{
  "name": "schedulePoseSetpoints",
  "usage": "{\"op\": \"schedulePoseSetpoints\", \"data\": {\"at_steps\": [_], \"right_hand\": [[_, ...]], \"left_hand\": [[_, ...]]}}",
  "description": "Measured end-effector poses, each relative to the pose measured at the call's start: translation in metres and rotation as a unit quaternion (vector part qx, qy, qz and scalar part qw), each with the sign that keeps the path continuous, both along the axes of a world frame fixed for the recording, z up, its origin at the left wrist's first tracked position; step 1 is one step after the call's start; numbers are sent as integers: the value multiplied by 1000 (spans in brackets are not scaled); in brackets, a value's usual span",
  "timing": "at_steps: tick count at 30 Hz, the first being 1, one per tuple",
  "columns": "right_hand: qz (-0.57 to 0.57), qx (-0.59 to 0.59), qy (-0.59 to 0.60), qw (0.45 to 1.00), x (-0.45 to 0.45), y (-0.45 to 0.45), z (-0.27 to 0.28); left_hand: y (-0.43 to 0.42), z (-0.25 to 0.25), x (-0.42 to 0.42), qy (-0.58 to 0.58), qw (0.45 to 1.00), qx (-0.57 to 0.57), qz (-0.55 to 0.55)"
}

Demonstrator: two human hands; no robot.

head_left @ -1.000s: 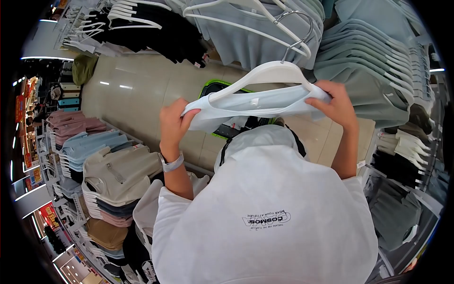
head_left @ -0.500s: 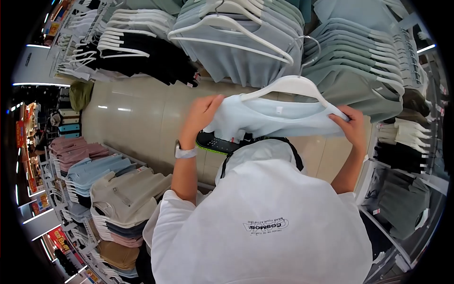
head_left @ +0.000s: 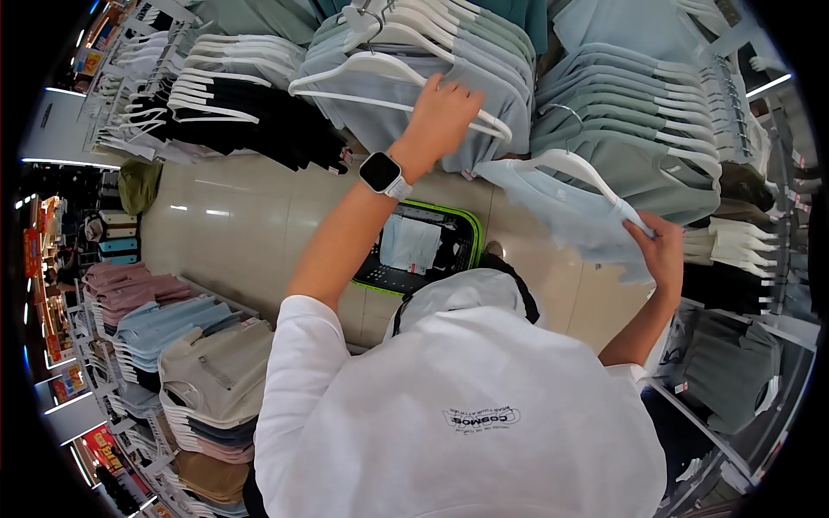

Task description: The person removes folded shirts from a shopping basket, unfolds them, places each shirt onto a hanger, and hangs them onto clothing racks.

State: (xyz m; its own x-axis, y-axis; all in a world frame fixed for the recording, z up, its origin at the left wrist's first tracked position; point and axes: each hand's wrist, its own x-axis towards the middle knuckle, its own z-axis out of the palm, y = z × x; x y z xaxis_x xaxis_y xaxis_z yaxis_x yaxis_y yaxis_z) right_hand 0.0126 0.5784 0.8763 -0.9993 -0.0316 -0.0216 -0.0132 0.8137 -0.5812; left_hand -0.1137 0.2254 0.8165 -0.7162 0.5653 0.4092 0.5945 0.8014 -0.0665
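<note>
My right hand (head_left: pixel 661 248) is closed on the shoulder of a light blue T-shirt (head_left: pixel 574 211), which hangs at a slant on a white hanger (head_left: pixel 570 164). My left hand (head_left: pixel 445 116), with a smartwatch (head_left: pixel 381 173) on its wrist, is at the front of the rack. Its fingers are curled over the right arm of a bare white hanger (head_left: pixel 332 84), partly hiding it. Behind that hanger hang grey-blue tops (head_left: pixel 384 121). On the floor below, a black shopping basket with a green rim (head_left: pixel 477 237) holds a light blue folded garment (head_left: pixel 410 243).
Grey-green tops (head_left: pixel 596 142) hang at the right, close to the held shirt. Black garments (head_left: pixel 250 125) hang at the back left. A rack of beige sweatshirts (head_left: pixel 216 363) stands at the lower left. A person in a white T-shirt (head_left: pixel 466 371) fills the lower middle.
My left hand has let go of the light blue T-shirt and moved up to the bare hanger. My right hand has lowered slightly with the shirt, which now tilts. More of the basket shows.
</note>
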Motion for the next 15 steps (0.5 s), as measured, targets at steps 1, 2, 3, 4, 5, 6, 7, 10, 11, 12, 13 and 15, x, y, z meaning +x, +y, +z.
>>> {"op": "schedulePoseSetpoints", "data": {"at_steps": [1,2,3,4,5,6,7,10,11,12,13,15], "right_hand": [[-6,24,4,1000,-4,2,-1],[-3,23,7,1000,-7,3,-3],[-1,8,22,1000,-12,3,-6],[2,-8,36,999,-17,3,-8],[7,-10,38,999,-24,2,-9],[14,-15,39,999,-33,0,-11],[22,-19,41,999,-42,-2,-11],[49,-83,45,994,-72,-24,-14],[54,-83,49,994,-81,-34,-17],[72,-110,59,990,-90,-46,-20],[90,-136,70,984,-99,-59,-22],[120,-161,88,976,-114,-90,-24]], "left_hand": [[-1,1,-2,-33,999,-38,19],[-2,2,-2,-30,999,-39,22],[-4,4,0,-58,997,-55,-1],[-6,7,2,-87,993,-72,-23],[-8,8,5,-85,993,-74,-19],[-7,9,8,-85,994,-60,-25],[-6,9,11,-84,995,-45,-32],[-3,12,15,-93,995,-45,-19],[-2,12,17,-89,995,-45,-14],[0,11,19,-88,995,-47,-12],[0,11,19,-88,995,-48,-10],[0,11,19,-78,996,-42,-7]]}}
